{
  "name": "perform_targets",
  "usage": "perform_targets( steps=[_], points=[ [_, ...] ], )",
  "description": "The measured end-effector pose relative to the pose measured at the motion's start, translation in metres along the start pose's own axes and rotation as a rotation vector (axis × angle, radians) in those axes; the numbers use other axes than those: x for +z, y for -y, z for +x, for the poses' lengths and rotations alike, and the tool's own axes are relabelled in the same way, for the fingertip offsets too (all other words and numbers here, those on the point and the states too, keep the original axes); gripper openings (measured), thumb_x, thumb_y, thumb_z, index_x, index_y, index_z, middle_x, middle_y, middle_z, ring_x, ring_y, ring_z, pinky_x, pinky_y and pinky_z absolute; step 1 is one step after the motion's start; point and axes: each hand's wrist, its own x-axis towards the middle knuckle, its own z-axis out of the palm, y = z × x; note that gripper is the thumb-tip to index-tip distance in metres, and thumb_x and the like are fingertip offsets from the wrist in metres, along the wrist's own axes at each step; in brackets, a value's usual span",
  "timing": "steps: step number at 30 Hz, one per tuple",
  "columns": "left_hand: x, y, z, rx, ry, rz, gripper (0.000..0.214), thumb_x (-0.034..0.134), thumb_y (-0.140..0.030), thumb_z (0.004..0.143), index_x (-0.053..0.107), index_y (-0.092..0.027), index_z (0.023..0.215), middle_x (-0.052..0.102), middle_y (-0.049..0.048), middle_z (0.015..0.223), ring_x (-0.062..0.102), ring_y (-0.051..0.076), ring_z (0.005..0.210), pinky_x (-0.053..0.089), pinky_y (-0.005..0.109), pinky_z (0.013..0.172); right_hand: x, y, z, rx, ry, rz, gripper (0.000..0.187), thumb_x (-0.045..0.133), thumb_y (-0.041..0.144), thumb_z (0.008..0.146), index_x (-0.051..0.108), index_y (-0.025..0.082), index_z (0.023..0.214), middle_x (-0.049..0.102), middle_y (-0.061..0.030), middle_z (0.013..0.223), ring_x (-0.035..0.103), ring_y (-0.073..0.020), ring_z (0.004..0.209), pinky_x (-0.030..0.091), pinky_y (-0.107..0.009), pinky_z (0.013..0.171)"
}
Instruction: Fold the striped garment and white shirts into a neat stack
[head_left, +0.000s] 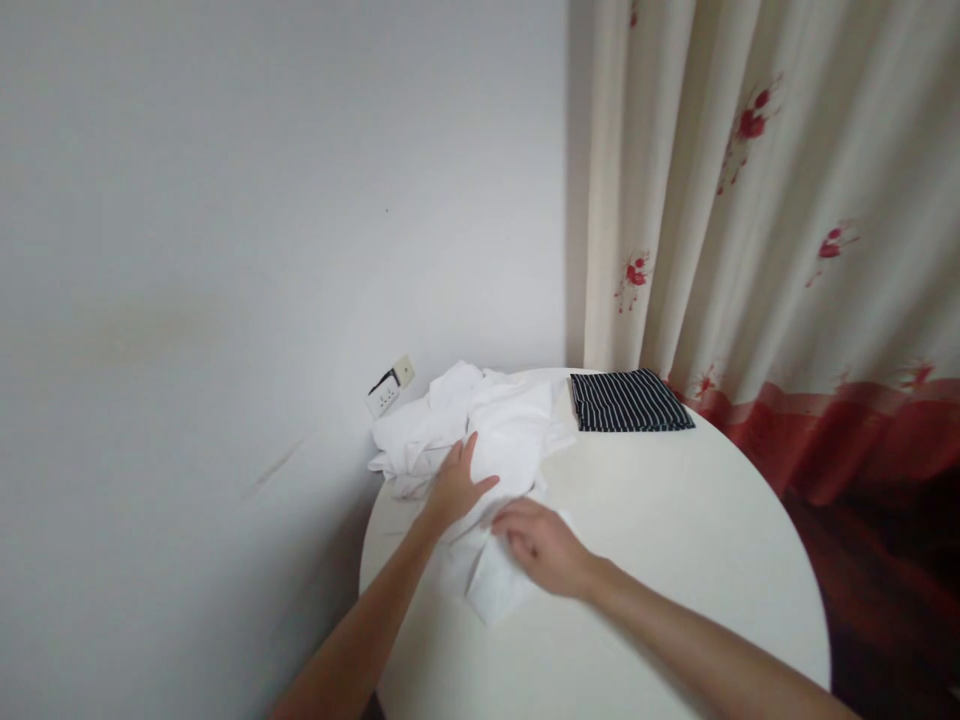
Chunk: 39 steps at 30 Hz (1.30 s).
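Left hand [457,485] flat, fingers spread, on the white garment [499,420] at frame centre on the table [675,520]; right hand [544,545] curls over its near fold, grip unclear. Looks soft, light, floppy: take it by a hem.

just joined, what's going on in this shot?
A person has both bare hands on a crumpled white garment at the far left of a round white table. The left hand lies flat and open on the cloth. The right hand rests on a nearer flap with its fingers curled; whether it pinches the cloth is unclear. A folded dark striped cloth lies at the table's far edge, by the curtain.
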Motion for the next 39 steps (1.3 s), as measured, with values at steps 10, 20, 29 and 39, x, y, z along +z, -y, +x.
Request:
perform_targets(
  steps=[10,20,29,39],
  points=[
    [0.006,0.005,0.031,0.092,-0.102,-0.156,0.039,0.055,-0.031,0.092,0.064,-0.021,0.128,0.069,0.0072,0.132,0.064,0.024,0.123,0.046,0.041,0.111,-0.009,-0.063,-0.054,0.390,0.026,-0.157,0.069,0.072,0.018,0.073,0.057,0.023,0.141,0.066,-0.0105,0.131,0.057,-0.0298,0.120,0.042,-0.044,0.105],
    [-0.067,-0.010,0.078,-0.036,-0.488,-0.132,0.024,0.054,-0.025,0.089,0.073,-0.018,0.103,0.073,0.0096,0.110,0.065,0.025,0.106,0.050,0.038,0.096,-0.092,-0.021,0.012,0.203,-0.282,-0.297,0.045,0.048,0.000,0.077,0.070,0.019,0.111,0.068,-0.0081,0.103,0.061,-0.0231,0.099,0.048,-0.034,0.088],
    [-0.084,0.023,-0.011,-0.246,-0.426,0.028,0.032,0.056,-0.026,0.077,0.069,-0.021,0.106,0.051,-0.0052,0.058,0.053,0.018,0.056,0.042,0.028,0.060,-0.100,0.103,-0.040,0.307,0.105,-0.378,0.046,0.062,0.011,0.079,0.068,0.026,0.122,0.069,-0.0076,0.108,0.064,-0.0260,0.100,0.049,-0.037,0.089],
    [-0.075,0.006,-0.060,0.093,-0.166,0.108,0.032,0.056,-0.032,0.088,0.065,-0.022,0.118,0.066,0.0101,0.120,0.060,0.029,0.118,0.043,0.046,0.109,-0.078,-0.064,-0.025,0.666,0.071,-0.069,0.021,0.058,0.024,0.084,0.078,0.019,0.089,0.077,-0.0049,0.089,0.070,-0.0207,0.082,0.053,-0.029,0.078]
  ],
)
